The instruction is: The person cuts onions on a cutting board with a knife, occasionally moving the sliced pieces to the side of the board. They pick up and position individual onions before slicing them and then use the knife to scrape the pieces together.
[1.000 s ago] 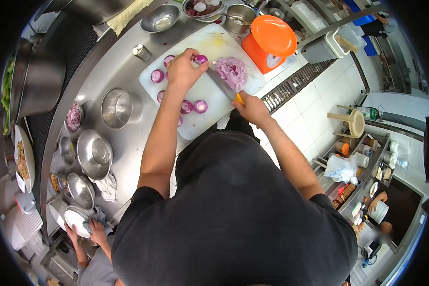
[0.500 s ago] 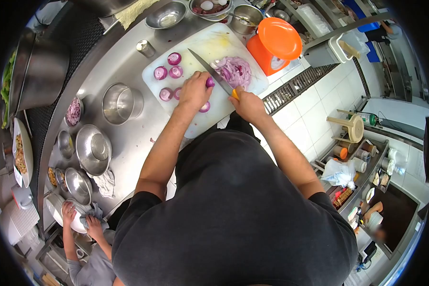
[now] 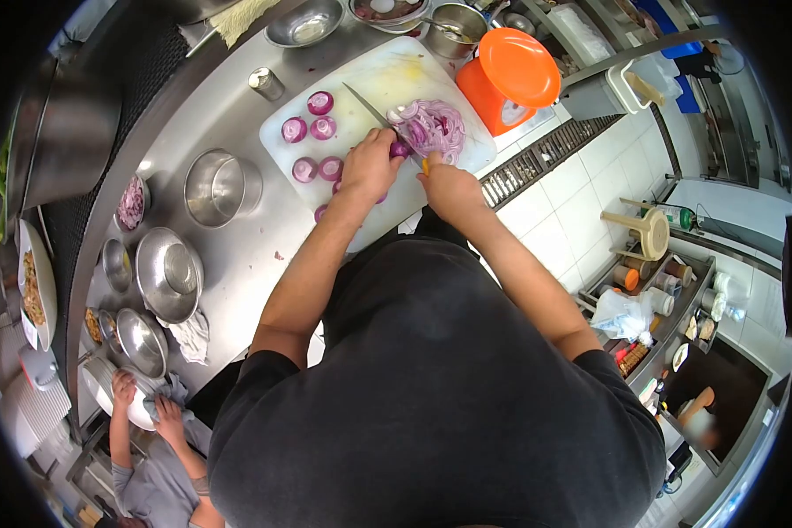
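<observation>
My left hand (image 3: 370, 165) is closed on a red onion piece (image 3: 399, 150), pressing it to the white cutting board (image 3: 370, 75) beside the blade. In my right hand (image 3: 453, 187) is the yellow handle of a kitchen knife (image 3: 367, 104); its blade points away to the upper left, partly hidden by the onion and my fingers. A pile of sliced red onion (image 3: 437, 128) lies just beyond the blade. Several peeled onion halves (image 3: 322, 128) rest on the board's left side, some partly covered by my left hand and forearm.
An orange kitchen scale (image 3: 510, 79) stands at the board's right. Left on the steel counter are a steel pot (image 3: 216, 187), a steel bowl (image 3: 169, 275) and a small can (image 3: 266, 84). At lower left, a co-worker's hands hold a cloth (image 3: 169, 396) on a white dish (image 3: 137, 412).
My left hand has shifted right with the onion piece, bringing it up against the knife blade. The knife and my right hand have moved slightly left and down.
</observation>
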